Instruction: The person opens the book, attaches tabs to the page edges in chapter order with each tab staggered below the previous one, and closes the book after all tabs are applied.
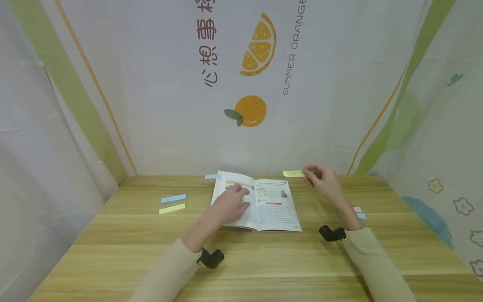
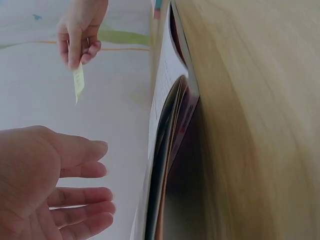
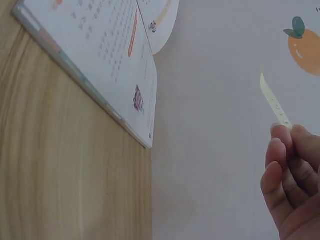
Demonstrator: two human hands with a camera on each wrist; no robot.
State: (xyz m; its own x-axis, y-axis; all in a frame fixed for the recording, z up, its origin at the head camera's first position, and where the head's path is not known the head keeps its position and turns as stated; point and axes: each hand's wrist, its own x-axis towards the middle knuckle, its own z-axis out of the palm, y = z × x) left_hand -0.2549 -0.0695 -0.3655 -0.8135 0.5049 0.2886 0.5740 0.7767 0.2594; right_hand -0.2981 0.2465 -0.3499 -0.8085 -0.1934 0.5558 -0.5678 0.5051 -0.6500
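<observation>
A book [image 1: 277, 209] lies spread at its middle pages on the table. Over its left page is my left hand [image 1: 231, 204], and in the left wrist view that hand's fingers [image 2: 82, 196] are relaxed and hold nothing. Between thumb and fingertips my right hand [image 1: 325, 180] pinches a yellow sticky note strip [image 1: 292, 173], raised beyond the book's upper right corner. Small writing shows on the strip [image 3: 276, 106] in the right wrist view. A blue sticky strip [image 1: 212, 176] juts out from the book's upper left edge.
On the wooden table [image 1: 264, 264], left of the book, lie a blue strip [image 1: 173, 198] and a yellow strip [image 1: 172, 209]. Pink and blue strips [image 1: 361, 216] lie partly behind the right forearm. A printed cloth [image 1: 170, 126] hangs behind the table.
</observation>
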